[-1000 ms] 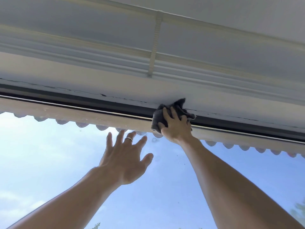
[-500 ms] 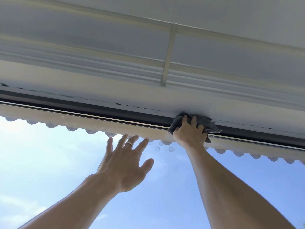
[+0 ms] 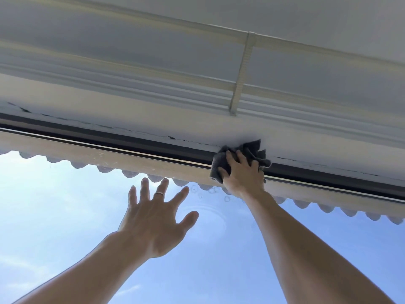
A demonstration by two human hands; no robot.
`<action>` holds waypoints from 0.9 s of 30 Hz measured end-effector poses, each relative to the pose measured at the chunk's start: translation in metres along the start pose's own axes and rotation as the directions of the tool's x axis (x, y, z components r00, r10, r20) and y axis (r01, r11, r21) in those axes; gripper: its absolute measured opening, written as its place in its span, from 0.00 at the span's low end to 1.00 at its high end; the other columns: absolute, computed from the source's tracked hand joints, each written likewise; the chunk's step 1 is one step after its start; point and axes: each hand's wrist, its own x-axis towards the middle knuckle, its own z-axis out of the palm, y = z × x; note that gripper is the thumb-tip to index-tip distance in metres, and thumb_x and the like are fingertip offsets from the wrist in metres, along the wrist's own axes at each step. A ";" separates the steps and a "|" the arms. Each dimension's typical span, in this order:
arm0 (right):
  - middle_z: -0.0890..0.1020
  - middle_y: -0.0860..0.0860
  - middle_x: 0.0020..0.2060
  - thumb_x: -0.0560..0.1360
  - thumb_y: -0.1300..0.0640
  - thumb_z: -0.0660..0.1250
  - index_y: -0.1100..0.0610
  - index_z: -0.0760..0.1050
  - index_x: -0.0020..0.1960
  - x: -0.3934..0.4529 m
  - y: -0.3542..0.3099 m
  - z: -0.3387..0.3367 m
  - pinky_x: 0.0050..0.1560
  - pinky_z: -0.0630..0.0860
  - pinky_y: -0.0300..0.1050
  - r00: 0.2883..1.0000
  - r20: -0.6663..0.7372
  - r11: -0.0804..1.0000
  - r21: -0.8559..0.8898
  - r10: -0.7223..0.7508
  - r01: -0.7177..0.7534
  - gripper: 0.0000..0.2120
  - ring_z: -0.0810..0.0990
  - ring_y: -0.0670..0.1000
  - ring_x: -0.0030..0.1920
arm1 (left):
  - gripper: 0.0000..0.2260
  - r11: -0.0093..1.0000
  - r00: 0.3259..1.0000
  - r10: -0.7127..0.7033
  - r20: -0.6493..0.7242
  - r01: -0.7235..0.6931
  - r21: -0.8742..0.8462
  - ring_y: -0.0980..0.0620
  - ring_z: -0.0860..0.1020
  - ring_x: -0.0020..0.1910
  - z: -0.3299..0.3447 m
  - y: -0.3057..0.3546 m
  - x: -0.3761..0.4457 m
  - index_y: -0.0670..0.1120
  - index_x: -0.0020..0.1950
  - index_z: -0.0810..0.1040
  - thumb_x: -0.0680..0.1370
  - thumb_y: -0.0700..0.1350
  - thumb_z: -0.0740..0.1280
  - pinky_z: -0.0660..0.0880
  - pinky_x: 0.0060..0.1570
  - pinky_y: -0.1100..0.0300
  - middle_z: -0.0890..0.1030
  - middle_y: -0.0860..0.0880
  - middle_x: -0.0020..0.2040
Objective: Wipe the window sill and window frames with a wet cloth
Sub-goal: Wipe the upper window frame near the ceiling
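Sliding rightward along the top window frame (image 3: 131, 148) since a second ago, the right hand (image 3: 242, 172) grips the bunched grey cloth (image 3: 252, 150) against the dark channel. The left hand (image 3: 153, 218), fingers spread and holding nothing, braces on the glass (image 3: 65, 216). Frame further right looks not yet wiped.

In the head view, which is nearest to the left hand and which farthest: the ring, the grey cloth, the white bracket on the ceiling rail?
From the left hand:
1. Ring, on one of its own fingers.
2. Grey cloth, up to the right, under the right hand on the dark frame.
3. White bracket, highest, above the cloth.
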 end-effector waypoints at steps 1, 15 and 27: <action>0.52 0.46 0.79 0.80 0.38 0.54 0.43 0.51 0.79 0.001 0.007 -0.002 0.71 0.59 0.58 0.999 0.002 0.999 -0.013 -0.035 0.035 0.30 0.58 0.61 0.73 | 0.29 1.000 1.000 -0.001 -0.003 0.001 0.007 0.39 0.35 0.77 0.000 -0.001 0.000 0.65 0.77 0.39 0.78 0.69 0.41 0.37 0.74 0.40 0.40 0.49 0.80; 0.53 0.49 0.79 0.81 0.41 0.51 0.46 0.49 0.80 0.000 -0.007 -0.002 0.72 0.57 0.58 0.999 0.037 0.999 -0.011 0.038 -0.038 0.30 0.58 0.60 0.74 | 0.28 0.999 1.000 0.015 0.019 -0.014 -0.044 0.44 0.36 0.78 -0.006 -0.010 -0.006 0.65 0.78 0.42 0.78 0.69 0.42 0.35 0.73 0.38 0.41 0.53 0.80; 0.61 0.53 0.76 0.80 0.41 0.54 0.51 0.55 0.79 0.003 -0.069 0.005 0.69 0.61 0.59 0.988 -0.053 0.987 -0.059 0.143 -0.146 0.30 0.62 0.62 0.71 | 0.30 0.995 0.998 -0.070 0.010 0.069 0.073 0.36 0.39 0.77 -0.026 -0.081 -0.026 0.60 0.79 0.45 0.79 0.67 0.44 0.38 0.73 0.38 0.46 0.43 0.80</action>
